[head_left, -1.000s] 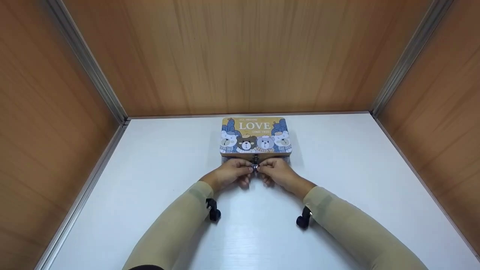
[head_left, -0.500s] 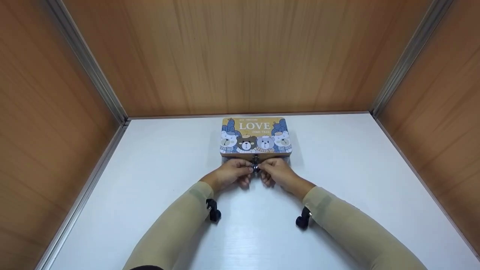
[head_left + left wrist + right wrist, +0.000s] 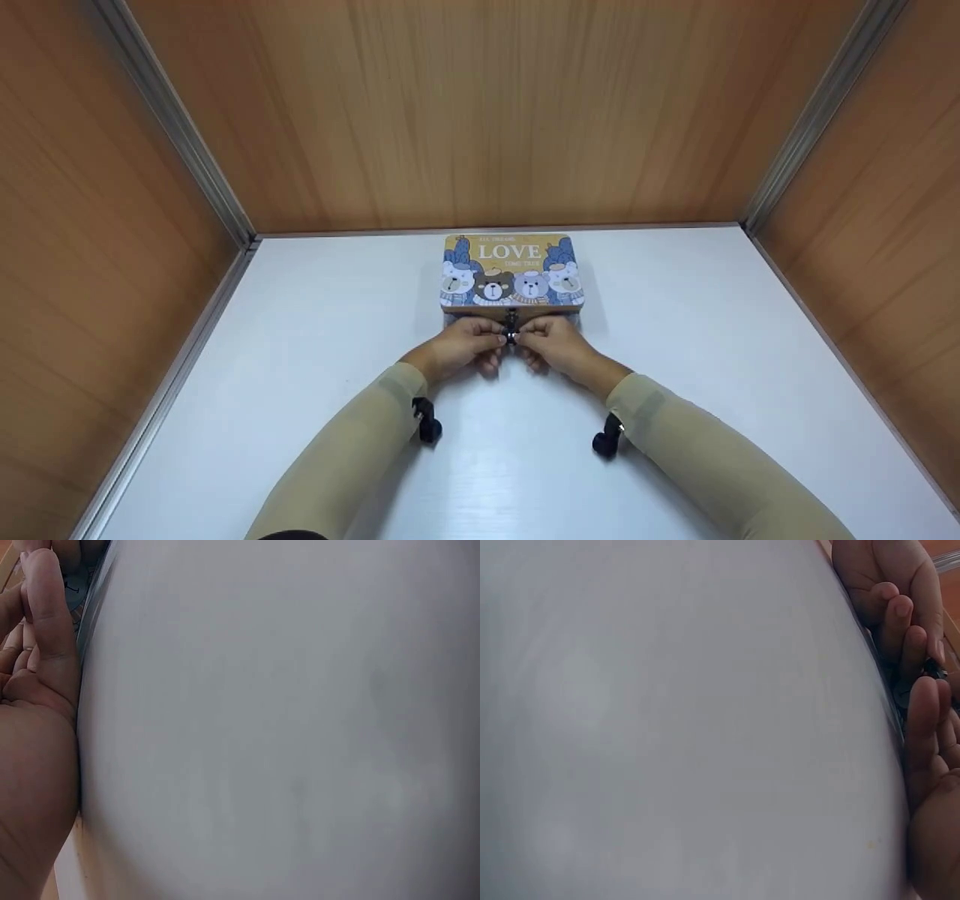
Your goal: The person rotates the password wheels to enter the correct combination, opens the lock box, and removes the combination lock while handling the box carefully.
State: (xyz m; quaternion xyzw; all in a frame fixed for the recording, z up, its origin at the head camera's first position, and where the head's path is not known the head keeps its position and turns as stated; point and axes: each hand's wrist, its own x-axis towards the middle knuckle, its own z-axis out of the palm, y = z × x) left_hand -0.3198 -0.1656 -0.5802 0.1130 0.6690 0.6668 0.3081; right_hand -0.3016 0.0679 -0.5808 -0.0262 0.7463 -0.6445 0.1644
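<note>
A small metal clasp (image 3: 511, 330) on the near side of the bear-printed box (image 3: 512, 274), at frame centre on the white worktop (image 3: 315, 337), is pinched by the left hand (image 3: 461, 346) and right hand (image 3: 555, 345). The box is best kept steady while the clasp is worked gently.

Very little differs from the earlier head views. The right hand (image 3: 559, 346) has shifted slightly: half a second ago its fingertips sat a touch further left over the small metal clasp (image 3: 511, 328) (on the near edge of the bear-printed box (image 3: 511, 272)), and now they have eased back to the clasp's right side, meeting the left hand (image 3: 461, 346) there.
</note>
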